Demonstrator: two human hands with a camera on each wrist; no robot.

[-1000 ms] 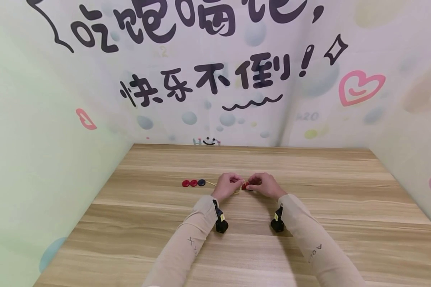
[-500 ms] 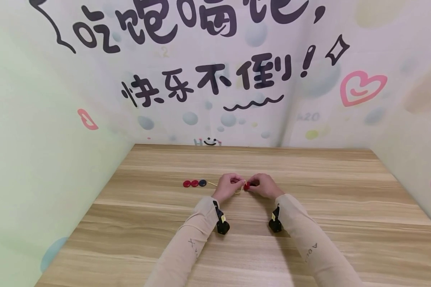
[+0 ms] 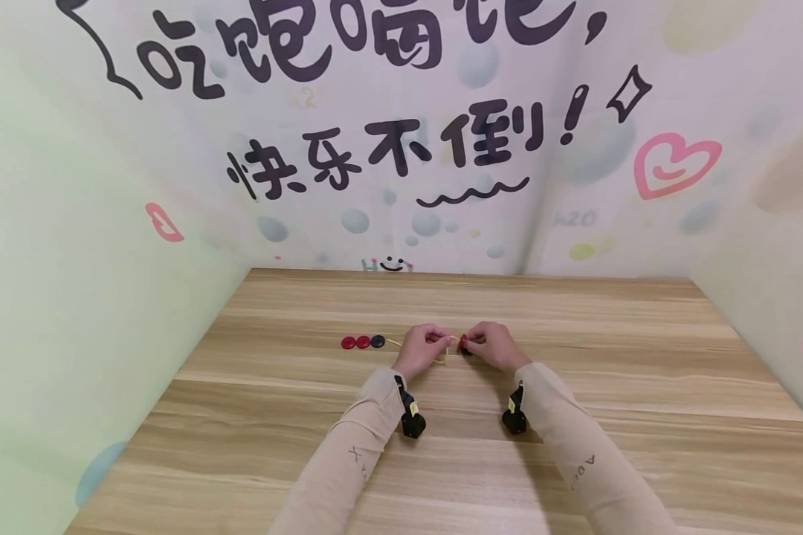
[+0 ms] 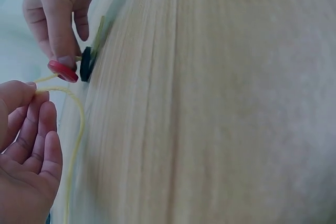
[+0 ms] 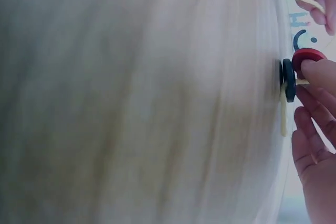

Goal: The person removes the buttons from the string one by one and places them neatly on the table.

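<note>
My left hand (image 3: 423, 349) pinches a yellow cord (image 4: 80, 124) between thumb and fingertips, and a slack loop hangs below. Facing it, my right hand (image 3: 494, 346) pinches a round red button (image 4: 62, 71) by its edge. The cord runs from the left fingertips to this button and shows again on its far side. There a dark button (image 4: 86, 64) hangs on the cord close to the table, just under the right fingers. A short cord tail (image 5: 284, 114) sticks out past the dark button.
Left of the hands, a red button (image 3: 348, 342), another red button (image 3: 363, 342) and a dark blue button (image 3: 378, 341) lie in a row on the wooden table (image 3: 254, 416). A printed wall cloth (image 3: 321, 238) stands behind the table.
The red button has turned more edge-on and shifted slightly right with the right hand. The gap between both hands' fingertips has widened, with cord stretched across it. The row of buttons stays put.
</note>
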